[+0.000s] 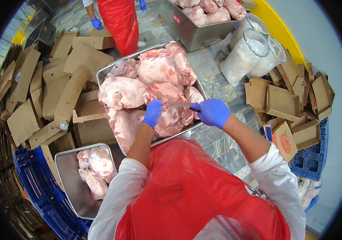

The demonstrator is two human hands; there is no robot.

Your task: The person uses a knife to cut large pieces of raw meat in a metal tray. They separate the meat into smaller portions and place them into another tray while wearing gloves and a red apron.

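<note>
One small steel bin point(69, 172) holds about three meat pieces point(96, 186); right of it, one large steel bin point(103, 73) holds at least seven raw meat cuts point(157, 70). Above these, the left hand point(153, 113) meets one knife's point(179, 104) tip, fingers curled, its grip unclear; the blade lies crosswise, handle rightward, clamped in the nearer right hand's point(214, 113) grip.

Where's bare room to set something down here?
Floor between the big bin and the white bags; also floor under the right forearm, between the red apron and the boxes on the right. The small bin is bare along its left side and lower end. Crowded: the big bin, heaped with meat under the knife, and the left side, piled with cardboard.
</note>
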